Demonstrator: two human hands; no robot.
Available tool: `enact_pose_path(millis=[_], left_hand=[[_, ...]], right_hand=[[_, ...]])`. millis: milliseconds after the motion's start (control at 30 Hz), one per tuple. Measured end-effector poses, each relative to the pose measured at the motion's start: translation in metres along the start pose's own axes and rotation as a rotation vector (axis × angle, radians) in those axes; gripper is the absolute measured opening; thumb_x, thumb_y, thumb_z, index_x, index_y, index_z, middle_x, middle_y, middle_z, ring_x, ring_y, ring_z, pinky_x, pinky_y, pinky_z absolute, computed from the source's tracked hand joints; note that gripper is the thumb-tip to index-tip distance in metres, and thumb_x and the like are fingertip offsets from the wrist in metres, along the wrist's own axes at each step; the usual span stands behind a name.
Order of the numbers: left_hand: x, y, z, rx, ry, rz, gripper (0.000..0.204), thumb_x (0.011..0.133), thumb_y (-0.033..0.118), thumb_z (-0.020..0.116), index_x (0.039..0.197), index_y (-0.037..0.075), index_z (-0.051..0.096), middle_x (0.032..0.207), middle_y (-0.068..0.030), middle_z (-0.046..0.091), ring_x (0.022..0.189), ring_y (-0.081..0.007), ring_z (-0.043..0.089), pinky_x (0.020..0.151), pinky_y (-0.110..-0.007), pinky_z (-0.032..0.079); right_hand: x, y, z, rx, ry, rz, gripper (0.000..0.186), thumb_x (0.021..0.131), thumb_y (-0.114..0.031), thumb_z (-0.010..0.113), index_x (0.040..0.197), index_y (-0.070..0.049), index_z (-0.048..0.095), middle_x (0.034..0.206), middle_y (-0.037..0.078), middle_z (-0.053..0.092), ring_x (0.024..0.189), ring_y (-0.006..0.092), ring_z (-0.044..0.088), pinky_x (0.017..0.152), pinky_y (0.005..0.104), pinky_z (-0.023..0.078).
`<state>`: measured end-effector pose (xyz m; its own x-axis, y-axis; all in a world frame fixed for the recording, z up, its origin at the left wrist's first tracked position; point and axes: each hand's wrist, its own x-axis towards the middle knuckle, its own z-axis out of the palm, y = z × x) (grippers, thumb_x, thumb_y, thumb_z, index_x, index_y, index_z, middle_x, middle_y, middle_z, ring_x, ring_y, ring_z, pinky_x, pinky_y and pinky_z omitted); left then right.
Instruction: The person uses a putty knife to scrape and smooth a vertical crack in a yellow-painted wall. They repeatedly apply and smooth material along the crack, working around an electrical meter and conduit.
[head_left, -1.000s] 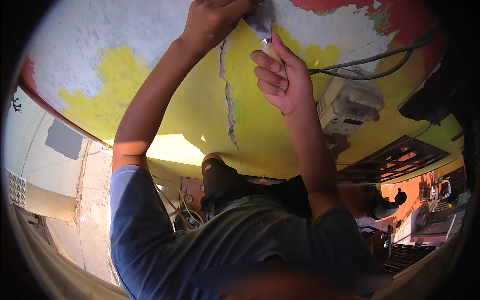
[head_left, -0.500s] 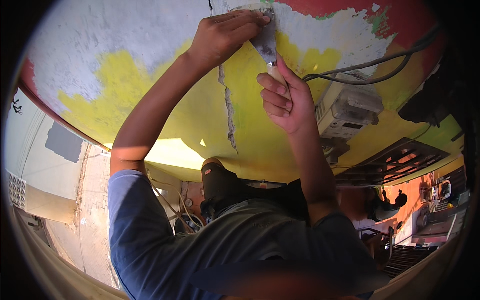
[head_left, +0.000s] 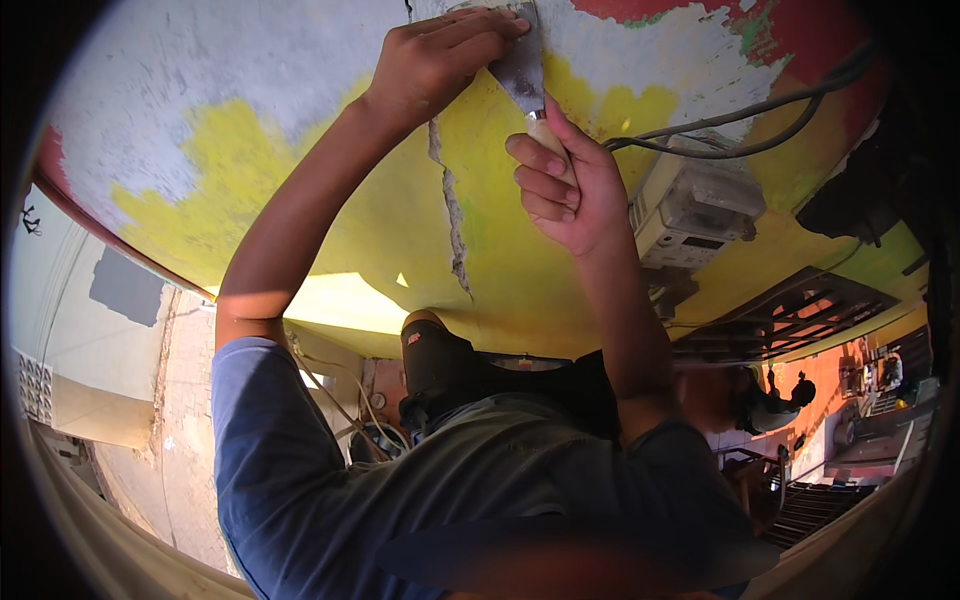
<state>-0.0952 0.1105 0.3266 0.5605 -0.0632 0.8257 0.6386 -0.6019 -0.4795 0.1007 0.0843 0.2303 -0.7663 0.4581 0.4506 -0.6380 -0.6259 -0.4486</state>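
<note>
A putty knife with a wide metal blade and a pale wooden handle is up against the painted wall. My right hand is wrapped round the handle, the thumb lying along it towards the blade. From the left, my left hand reaches over, its fingers close together and pressed on the blade's upper part; its thumb is hidden. Grey-white filler and yellow paint surround the blade. Below my left hand a jagged crack runs down the yellow paint.
A box-shaped electric meter is fixed to the wall right of my right forearm, with dark cables looping above it. A dark lattice grille lies farther right. Another person is at the lower right. Hoses hang beside my left sleeve.
Both hands and the putty knife sit slightly higher and farther left in the picture; the whole view has shifted a little too. Both hands keep their hold.
</note>
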Motion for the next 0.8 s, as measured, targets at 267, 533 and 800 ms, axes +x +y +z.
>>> enact_pose_path(millis=[267,533,800], left_hand=[[0.008,0.001,-0.006,-0.121,0.018,0.020,0.021,0.075,-0.011,0.071,0.070,0.002,0.056,0.090,-0.0112,0.076,0.089,-0.0251,0.078,0.072,-0.033,0.065],[0.008,0.000,0.000,-0.111,0.080,0.031,0.022,0.073,-0.013,0.072,0.070,0.002,0.056,0.090,-0.0119,0.076,0.088,-0.0269,0.077,0.072,-0.033,0.065],[0.005,-0.001,0.004,-0.130,0.141,-0.015,0.018,0.073,-0.014,0.070,0.078,0.002,0.064,0.091,-0.0095,0.076,0.090,-0.0226,0.077,0.072,-0.030,0.065]], right_hand=[[-0.005,-0.001,0.005,0.069,0.045,0.022,0.020,0.112,-0.040,0.046,0.106,-0.026,0.058,0.071,-0.003,0.044,0.044,0.0046,0.031,0.036,0.0198,0.024],[0.004,-0.002,0.018,-0.063,0.087,0.009,0.022,0.112,-0.040,0.046,0.100,-0.022,0.052,0.071,-0.003,0.044,0.045,0.0050,0.032,0.036,0.0209,0.024],[0.001,-0.005,0.014,0.009,0.137,-0.026,0.029,0.114,-0.035,0.040,0.099,-0.016,0.056,0.074,0.000,0.043,0.045,0.0064,0.031,0.034,0.0204,0.025]])
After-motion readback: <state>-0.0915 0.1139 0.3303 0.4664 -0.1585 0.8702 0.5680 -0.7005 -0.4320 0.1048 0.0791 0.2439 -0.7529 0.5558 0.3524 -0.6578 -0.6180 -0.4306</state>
